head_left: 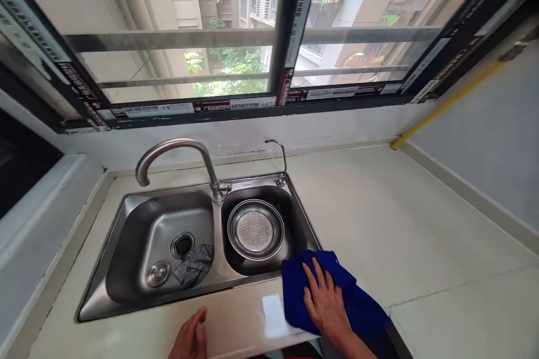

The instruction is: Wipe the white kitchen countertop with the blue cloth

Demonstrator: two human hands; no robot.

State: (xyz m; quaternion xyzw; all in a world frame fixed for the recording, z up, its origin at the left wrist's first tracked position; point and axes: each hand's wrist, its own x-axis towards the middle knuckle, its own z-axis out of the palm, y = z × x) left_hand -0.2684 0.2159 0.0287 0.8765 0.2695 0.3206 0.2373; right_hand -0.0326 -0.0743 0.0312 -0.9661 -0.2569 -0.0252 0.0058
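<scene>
My right hand [326, 304] lies flat, fingers spread, on a blue cloth [362, 305] at the front edge of the pale countertop [379, 219], by the right front corner of the steel double sink [126, 291]. Only the fingers of my left hand [191, 339] show at the bottom edge, resting on the counter strip in front of the sink and holding nothing. A small wet or shiny patch [273, 314] lies on the counter just left of the cloth.
The right basin holds a round steel strainer basket [255, 229]. In the left basin are a drain [182, 244], a loose plug [158, 272] and a grey rag [194, 265]. A curved faucet [177, 148] stands behind, under a window. A yellow pipe [446, 104] runs along the right wall.
</scene>
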